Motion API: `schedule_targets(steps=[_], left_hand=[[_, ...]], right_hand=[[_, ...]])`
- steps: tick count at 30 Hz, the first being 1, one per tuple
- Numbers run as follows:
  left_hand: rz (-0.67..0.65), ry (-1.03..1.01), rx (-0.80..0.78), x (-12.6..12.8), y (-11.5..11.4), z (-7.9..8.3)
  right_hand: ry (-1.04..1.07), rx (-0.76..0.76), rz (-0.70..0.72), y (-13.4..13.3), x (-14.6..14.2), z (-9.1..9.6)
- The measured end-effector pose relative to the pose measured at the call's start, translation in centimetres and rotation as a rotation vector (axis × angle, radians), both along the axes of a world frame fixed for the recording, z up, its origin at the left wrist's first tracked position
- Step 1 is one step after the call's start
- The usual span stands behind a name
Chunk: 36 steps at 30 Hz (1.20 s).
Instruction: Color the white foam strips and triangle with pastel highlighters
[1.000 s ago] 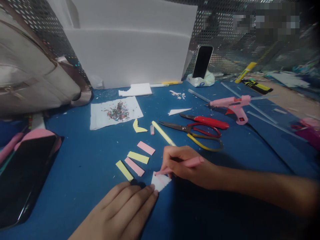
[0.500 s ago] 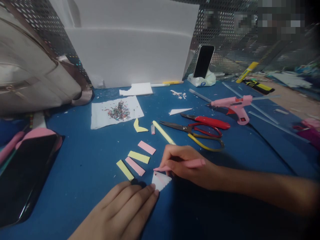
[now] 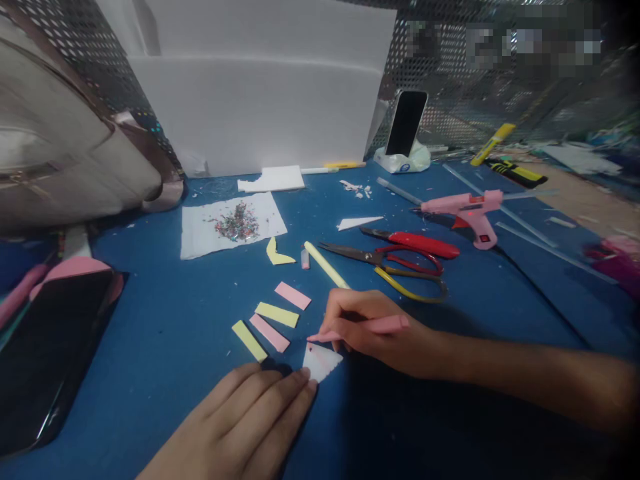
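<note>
My right hand (image 3: 375, 327) grips a pink marker (image 3: 387, 325), its tip by the top corner of a small white triangular piece (image 3: 320, 361). A faint pink patch shows on that piece. My left hand (image 3: 250, 407) lies with fingers stretched out, its fingertips touching the piece's lower left edge. Beyond it lie two pink strips, a farther one (image 3: 293, 295) and a nearer one (image 3: 270, 333), and two yellow strips, one flat across (image 3: 277, 315) and one slanted (image 3: 249, 341). A pale yellow marker (image 3: 326, 265) and a small marker cap (image 3: 305, 259) lie behind my right hand.
Scissors (image 3: 385, 259), a red-handled tool (image 3: 425, 245) and a pink glue gun (image 3: 465, 212) lie at right, its cord running toward me. A phone (image 3: 55, 353) lies at left near a bag (image 3: 75, 147). Glitter-like bits (image 3: 237, 222) rest on white paper (image 3: 195, 233).
The view has shifted very slightly. Both hands, the pink marker and the white piece keep the same places relative to each other.
</note>
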<state>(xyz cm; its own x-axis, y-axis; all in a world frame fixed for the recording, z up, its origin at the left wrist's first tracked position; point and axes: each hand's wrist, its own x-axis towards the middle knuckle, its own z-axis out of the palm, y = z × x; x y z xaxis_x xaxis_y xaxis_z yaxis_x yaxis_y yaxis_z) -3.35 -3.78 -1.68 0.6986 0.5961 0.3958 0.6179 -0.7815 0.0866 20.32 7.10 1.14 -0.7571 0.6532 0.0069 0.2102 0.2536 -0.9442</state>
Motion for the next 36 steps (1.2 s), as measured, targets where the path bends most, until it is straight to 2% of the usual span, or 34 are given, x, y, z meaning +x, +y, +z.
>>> schedule_targets(steps=[11,15,19,22,27,36], left_hand=[[0.008,0.001,-0.014,-0.01,-0.13,0.1],[0.002,-0.003,-0.003,0.07,0.03,0.07],[-0.002,0.011,-0.022,0.07,0.11,0.04],[-0.002,0.003,-0.021,0.0,0.11,0.15],[0.001,0.009,-0.025,0.01,0.11,0.27],[0.008,-0.004,-0.034,-0.07,-0.15,0.06]], right_hand=[[0.022,-0.004,0.016,0.11,0.01,0.01],[0.0,0.036,-0.011,0.04,0.08,0.05],[0.003,0.025,0.03,-0.01,0.11,0.21],[-0.011,0.057,-0.007,0.06,0.08,0.3],[0.011,-0.011,0.027,0.23,-0.05,0.22],[0.006,-0.023,0.015,0.02,0.07,0.42]])
